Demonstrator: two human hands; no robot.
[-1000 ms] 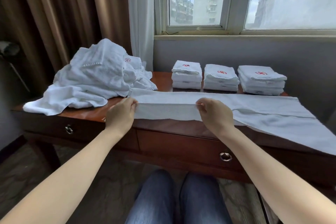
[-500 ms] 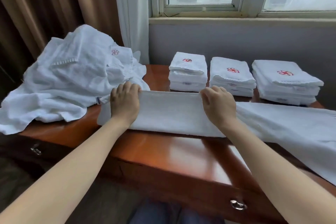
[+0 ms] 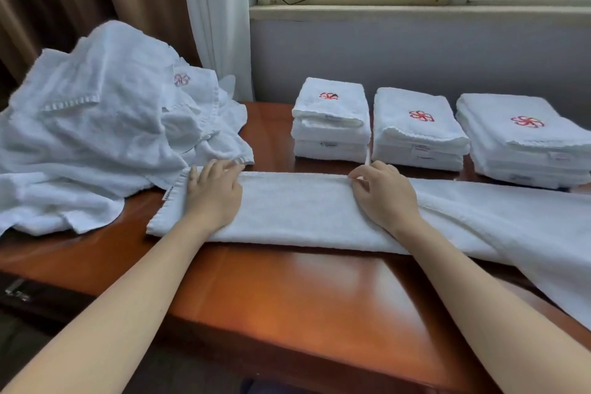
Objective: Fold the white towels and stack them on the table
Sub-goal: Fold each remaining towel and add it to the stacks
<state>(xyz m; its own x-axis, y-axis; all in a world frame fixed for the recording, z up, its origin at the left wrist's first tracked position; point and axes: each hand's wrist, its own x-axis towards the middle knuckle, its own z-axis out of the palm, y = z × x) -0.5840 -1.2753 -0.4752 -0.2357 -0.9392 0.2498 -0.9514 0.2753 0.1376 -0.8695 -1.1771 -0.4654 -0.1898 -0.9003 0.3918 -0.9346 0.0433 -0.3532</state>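
A long white terry towel [image 3: 294, 211], folded into a soft, nubby band, lay across the glossy reddish wooden table [image 3: 287, 291] — the left hand [image 3: 212, 193] pressed it with flat, close-set fingers, the right hand [image 3: 383, 198] pinched its far edge with curled fingers

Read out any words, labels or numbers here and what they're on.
No readable words or numbers.
Red pinwheel emblems, no letters: left stack, middle stack, right stack, fainter on the unfolded pile.
Small sewn tags on the stacks' edges and the half-folded towel: too blurred to read.
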